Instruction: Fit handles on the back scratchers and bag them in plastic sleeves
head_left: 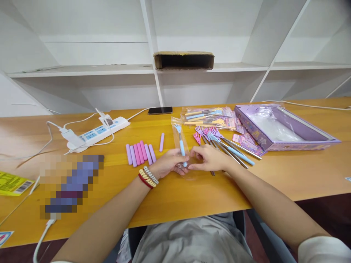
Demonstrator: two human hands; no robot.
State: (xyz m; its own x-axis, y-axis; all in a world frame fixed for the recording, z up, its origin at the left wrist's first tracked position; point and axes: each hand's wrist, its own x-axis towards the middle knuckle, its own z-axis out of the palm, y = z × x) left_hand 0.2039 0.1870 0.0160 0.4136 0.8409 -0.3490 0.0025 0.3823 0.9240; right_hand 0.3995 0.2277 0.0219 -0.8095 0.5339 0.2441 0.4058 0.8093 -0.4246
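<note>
My left hand (175,160) is closed around the lower part of a blue back scratcher (181,146) inside a clear plastic bag (175,126). Its small claw head points away from me. My right hand (207,157) is just right of the bag, fingers curved and apart, fingertips close to the bag's lower edge. Whether they touch the film is hard to tell. Beyond my right hand, several loose back scratchers (233,148) with pink, purple and blue heads lie in a pile. Left of my left hand is a row of pink and purple handle grips (138,153), and one purple grip (161,142) lies apart.
Bagged back scratchers (208,116) lie behind the pile, with printed cards (248,142) beside them. A purple box (274,146) sits at right. At left are a power strip (95,135) with cables and a blurred device (74,182). A phone (160,110) lies near the shelf.
</note>
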